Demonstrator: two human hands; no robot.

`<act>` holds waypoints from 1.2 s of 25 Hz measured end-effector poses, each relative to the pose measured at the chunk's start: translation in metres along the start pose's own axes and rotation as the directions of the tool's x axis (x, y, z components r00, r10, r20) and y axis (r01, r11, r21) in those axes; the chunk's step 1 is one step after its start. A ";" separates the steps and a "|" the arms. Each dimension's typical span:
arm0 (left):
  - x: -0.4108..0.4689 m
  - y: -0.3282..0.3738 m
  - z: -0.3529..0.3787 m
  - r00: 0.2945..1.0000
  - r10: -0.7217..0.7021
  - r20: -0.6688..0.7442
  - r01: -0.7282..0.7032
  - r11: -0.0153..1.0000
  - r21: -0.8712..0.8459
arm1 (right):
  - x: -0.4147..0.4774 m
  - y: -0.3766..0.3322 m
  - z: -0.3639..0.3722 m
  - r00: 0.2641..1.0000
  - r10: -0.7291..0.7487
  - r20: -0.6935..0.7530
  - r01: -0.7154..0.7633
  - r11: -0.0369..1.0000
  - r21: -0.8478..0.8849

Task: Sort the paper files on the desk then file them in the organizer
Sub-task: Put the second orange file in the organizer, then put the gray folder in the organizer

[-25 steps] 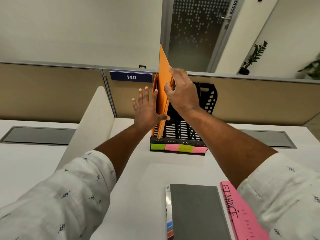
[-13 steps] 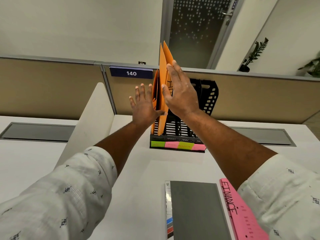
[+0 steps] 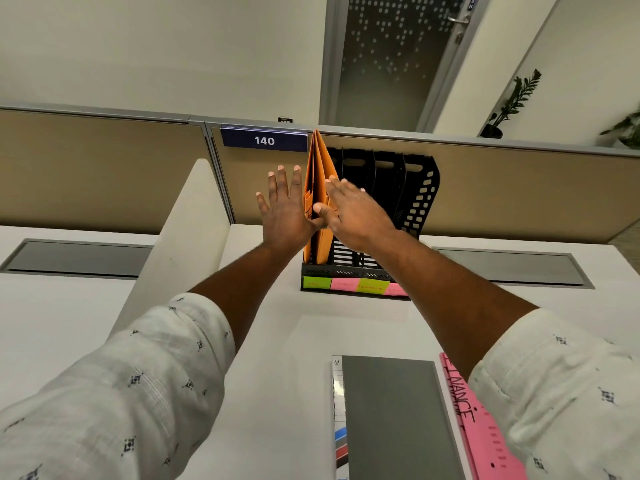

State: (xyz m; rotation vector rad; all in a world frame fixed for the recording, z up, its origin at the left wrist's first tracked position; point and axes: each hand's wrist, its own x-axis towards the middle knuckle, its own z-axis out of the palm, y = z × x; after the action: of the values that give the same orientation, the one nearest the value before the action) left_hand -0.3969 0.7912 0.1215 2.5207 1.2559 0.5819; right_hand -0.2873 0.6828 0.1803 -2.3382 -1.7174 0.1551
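The orange folders (image 3: 320, 174) stand upright in the leftmost slot of the black organizer (image 3: 419, 195), above its green label (image 3: 317, 283). Both grips are wide and hold nothing. The left hand (image 3: 285, 216) is flat at the folders' left side, and the right hand (image 3: 353, 216) presses straight fingers on their right face. That batch looks filed. A grey folder (image 3: 394, 417) and a pink folder (image 3: 485, 434) marked FINANCE lie on the bench (image 3: 277, 341), not yet filed. The other slots show no files.

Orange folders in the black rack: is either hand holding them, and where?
Neither grips them. The left hand and right hand, fingers straight, flank the orange folders on either side, near their front edge.
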 end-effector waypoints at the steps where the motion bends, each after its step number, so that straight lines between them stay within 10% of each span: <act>1: -0.003 -0.001 0.000 1.000 0.002 0.006 -0.002 1.000 0.018 | -0.003 0.002 0.005 0.999 0.006 0.048 -0.007 1.000 0.024; 15: -0.087 -0.006 -0.013 0.997 0.053 0.050 -0.051 0.998 -0.030 | -0.112 0.013 0.044 0.984 0.096 -0.153 -0.070 0.984 0.167; 30: -0.307 -0.055 0.026 0.946 0.050 0.320 -0.020 0.995 -0.099 | -0.357 0.008 0.164 0.935 0.355 -0.014 -0.346 0.920 0.184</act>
State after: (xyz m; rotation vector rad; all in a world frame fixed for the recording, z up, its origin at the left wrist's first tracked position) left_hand -0.5899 0.5751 0.0045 2.4382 1.0409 0.2156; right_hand -0.4254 0.3614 0.0003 -2.4668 -1.1920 0.3005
